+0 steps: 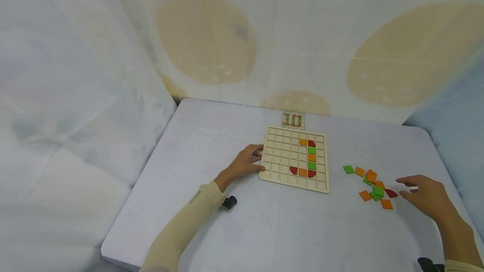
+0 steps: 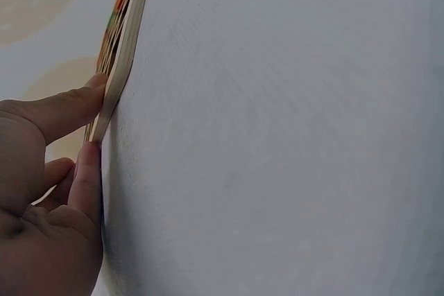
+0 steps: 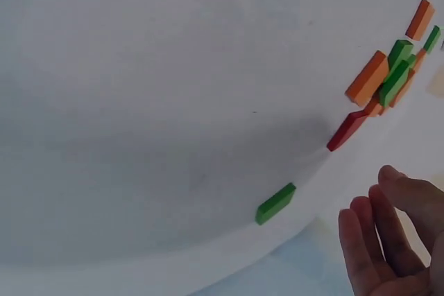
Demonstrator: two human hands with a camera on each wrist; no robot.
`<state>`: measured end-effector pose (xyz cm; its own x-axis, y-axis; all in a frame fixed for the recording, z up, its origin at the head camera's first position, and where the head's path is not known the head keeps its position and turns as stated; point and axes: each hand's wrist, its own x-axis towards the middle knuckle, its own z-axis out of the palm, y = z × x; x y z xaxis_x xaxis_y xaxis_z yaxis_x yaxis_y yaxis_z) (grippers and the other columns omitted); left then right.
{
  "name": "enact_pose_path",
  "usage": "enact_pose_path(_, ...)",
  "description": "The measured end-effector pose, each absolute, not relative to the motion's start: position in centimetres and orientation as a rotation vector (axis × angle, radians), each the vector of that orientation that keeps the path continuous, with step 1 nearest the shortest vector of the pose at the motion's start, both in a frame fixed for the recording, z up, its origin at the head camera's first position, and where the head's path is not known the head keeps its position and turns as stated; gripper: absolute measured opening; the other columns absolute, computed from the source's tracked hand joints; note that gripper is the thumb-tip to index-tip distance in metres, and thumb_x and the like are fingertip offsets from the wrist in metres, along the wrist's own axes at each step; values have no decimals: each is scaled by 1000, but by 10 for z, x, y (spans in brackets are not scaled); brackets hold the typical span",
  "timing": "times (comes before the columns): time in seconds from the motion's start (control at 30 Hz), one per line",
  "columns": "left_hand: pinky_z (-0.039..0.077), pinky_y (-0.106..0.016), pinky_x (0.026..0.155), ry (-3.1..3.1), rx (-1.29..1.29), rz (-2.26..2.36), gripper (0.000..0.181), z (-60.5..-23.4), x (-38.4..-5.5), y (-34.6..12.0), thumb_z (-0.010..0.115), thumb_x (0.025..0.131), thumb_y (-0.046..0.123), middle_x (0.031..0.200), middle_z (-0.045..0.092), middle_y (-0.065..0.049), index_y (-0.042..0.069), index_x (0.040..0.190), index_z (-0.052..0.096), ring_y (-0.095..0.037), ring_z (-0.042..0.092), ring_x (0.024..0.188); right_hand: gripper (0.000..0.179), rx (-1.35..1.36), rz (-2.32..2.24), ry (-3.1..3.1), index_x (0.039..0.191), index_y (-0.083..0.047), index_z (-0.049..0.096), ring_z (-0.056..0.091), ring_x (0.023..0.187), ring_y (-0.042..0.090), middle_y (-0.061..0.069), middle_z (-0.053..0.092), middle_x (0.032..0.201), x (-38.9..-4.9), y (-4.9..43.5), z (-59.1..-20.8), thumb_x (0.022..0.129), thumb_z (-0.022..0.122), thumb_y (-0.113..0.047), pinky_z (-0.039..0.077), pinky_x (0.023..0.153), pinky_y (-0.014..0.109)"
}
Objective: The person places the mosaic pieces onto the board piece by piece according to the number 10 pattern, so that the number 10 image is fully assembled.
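A pale wooden grid board (image 1: 280, 154) lies on the table. Orange and green squares and red rounded pieces fill some cells, forming a bracket-like line on its right half. My left hand (image 1: 243, 163) holds the board at its left edge, thumb by the near corner, as the left wrist view also shows. On the right, my right hand (image 1: 431, 194) hovers with thumb and fingers apart, holding nothing. Beside its fingertips are a red piece (image 1: 391, 193) and a loose pile of orange and green tiles (image 1: 378, 192). A separate green tile (image 3: 276, 204) appears in the right wrist view.
Behind the board lies a small patterned card (image 1: 293, 119) with a coloured grid. The white table (image 1: 211, 129) has cloth walls (image 1: 295, 45) at its back and sides. A black wrist device (image 1: 229, 202) sits below the left forearm.
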<state>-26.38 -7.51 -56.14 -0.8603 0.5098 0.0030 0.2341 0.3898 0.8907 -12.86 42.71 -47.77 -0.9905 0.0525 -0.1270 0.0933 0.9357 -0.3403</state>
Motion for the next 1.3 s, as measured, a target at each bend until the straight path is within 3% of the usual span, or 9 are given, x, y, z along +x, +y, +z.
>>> enact_pose_path(0.27, 48, -14, 93, 2396, 657, 1425, 83, -562, -265, -76, 83, 79, 11, 137, 45, -3, 9, 148, 37, -14, 52, 116, 42, 207, -541, 2911, 113, 8, 65, 52, 97, 53, 38, 54, 116, -122, 430, -488, 77, 79, -9, 52, 72, 62)
enact_pose_path(0.5, 48, -14, 93, 2408, 662, 1425, 84, -562, -265, -75, 83, 78, 11, 138, 45, -4, 8, 148, 37, -14, 52, 116, 40, 104, -672, 2940, 110, 8, 67, 60, 91, 44, 30, 61, 108, -122, 410, -494, 76, 81, -7, 59, 68, 51)
enact_pose_path(0.73, 48, -13, 92, 2418, 634, 1425, 83, -563, -265, -74, 83, 78, 9, 138, 46, -4, 9, 148, 38, -14, 52, 115, 39, 13, -725, 2936, 111, 2, 70, 63, 89, 37, 27, 63, 110, -125, 400, -503, 74, 81, -4, 60, 64, 41)
enact_pose_path(0.97, 48, -13, 93, 2390, 637, 1449, 84, -564, -265, -75, 83, 78, 8, 138, 45, -4, 8, 148, 38, -15, 52, 116, 35, -88, -653, 2958, 106, 0, 73, 59, 89, 35, 26, 64, 109, -130, 394, -504, 72, 80, -3, 56, 72, 50)
enact_pose_path(1.3, 48, -15, 95, 2388, 660, 1469, 84, -565, -265, -75, 83, 77, 8, 139, 45, -6, 7, 148, 38, -16, 52, 116, 31, -41, -586, 2950, 105, 2, 74, 57, 82, 31, 28, 64, 104, -138, 393, -506, 74, 78, -1, 57, 66, 46)
